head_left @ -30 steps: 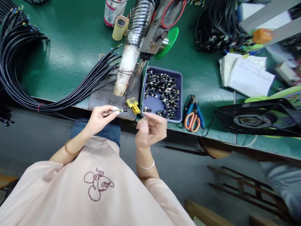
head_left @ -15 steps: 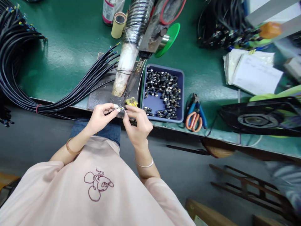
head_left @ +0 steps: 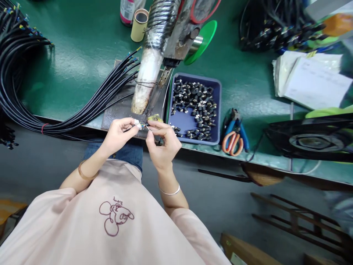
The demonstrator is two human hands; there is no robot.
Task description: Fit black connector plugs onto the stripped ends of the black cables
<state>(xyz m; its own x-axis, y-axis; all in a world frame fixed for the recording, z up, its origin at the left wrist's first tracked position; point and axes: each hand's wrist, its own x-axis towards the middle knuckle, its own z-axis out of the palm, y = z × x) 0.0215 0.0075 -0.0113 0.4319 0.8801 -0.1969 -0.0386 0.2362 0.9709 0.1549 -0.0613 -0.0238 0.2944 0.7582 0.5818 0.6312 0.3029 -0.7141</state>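
Observation:
My left hand point(head_left: 119, 135) is closed in a pinch on the end of a thin black cable, with white coverings on its fingertips. Short coloured wires point(head_left: 142, 126) stick out toward the right. Close against them, my right hand point(head_left: 164, 141) pinches something small with thumb and forefinger; a dark bit and a thin pale line show there, too small to name. Both hands are at the table's front edge, below a soldering fixture point(head_left: 162, 79) and a white-wrapped duct point(head_left: 145, 81). A yellow piece point(head_left: 156, 118) lies just behind my right fingers.
A bluish tray point(head_left: 220, 110) of small black connectors point(head_left: 195, 94) stands to the right, then pliers with orange handles point(head_left: 233, 142). Bundled black cables point(head_left: 68, 123) curve across the left. A green spool point(head_left: 205, 42), papers point(head_left: 317, 82) and a black fan point(head_left: 311, 141) are farther off.
My fingers have shifted slightly, and a small dark bit now shows between the hands at the wire ends. The view has turned a little; both hands stay closed.

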